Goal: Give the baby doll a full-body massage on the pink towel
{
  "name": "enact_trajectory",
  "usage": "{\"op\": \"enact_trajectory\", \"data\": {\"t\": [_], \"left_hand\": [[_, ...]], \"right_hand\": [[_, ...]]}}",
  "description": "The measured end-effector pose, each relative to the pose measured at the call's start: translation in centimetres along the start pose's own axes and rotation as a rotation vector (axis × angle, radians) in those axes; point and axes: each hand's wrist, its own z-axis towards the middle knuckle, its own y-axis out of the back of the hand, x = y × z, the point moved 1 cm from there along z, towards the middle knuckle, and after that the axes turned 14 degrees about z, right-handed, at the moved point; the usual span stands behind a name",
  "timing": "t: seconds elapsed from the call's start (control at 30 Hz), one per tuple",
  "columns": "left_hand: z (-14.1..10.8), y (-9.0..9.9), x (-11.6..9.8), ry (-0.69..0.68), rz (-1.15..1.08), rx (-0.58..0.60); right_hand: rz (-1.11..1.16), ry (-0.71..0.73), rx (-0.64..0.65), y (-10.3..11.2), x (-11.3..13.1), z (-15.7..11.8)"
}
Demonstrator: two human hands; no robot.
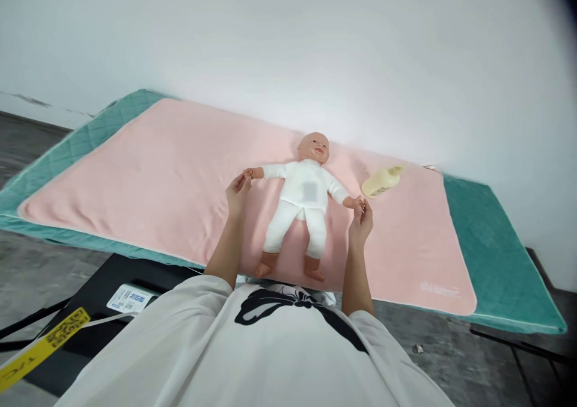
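Observation:
A baby doll (303,184) in a white top and white trousers lies on its back on a pink blanket (180,160), its arms spread to both sides. My left hand (238,194) pinches the doll's hand on the left side. On the other side, my right hand (361,220) has its fingers closed on the doll's other hand. A pale yellow bottle (381,182) lies on the blanket just beyond my right hand, not touched by it.
Under the blanket is a green quilted mat (491,244). A white wall (288,52) rises behind it. At the lower left stand a black surface (97,284) with a white labelled device (130,299) and a yellow tag strip (45,347).

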Motion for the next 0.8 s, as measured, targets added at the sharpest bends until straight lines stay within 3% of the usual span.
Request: {"op": "enact_trajectory", "data": {"t": [0.2, 0.37, 0.57, 0.8], "left_hand": [[1.2, 1.0, 1.0, 0.190, -0.148, 0.060], [2.2, 1.4, 1.0, 0.318, -0.159, 0.076], [2.6, 1.7, 0.6, 0.401, -0.171, 0.066], [1.8, 1.3, 0.3, 0.322, -0.141, 0.036]], "right_hand": [[0.250, -0.122, -0.100, 0.9, -4.3, 1.8], [0.276, -0.209, -0.170, 1.8, -7.0, 2.7], [0.251, -0.225, -0.169, 2.0, -7.4, 2.8], [0.236, -0.224, -0.183, 1.8, -6.6, 2.8]]}}
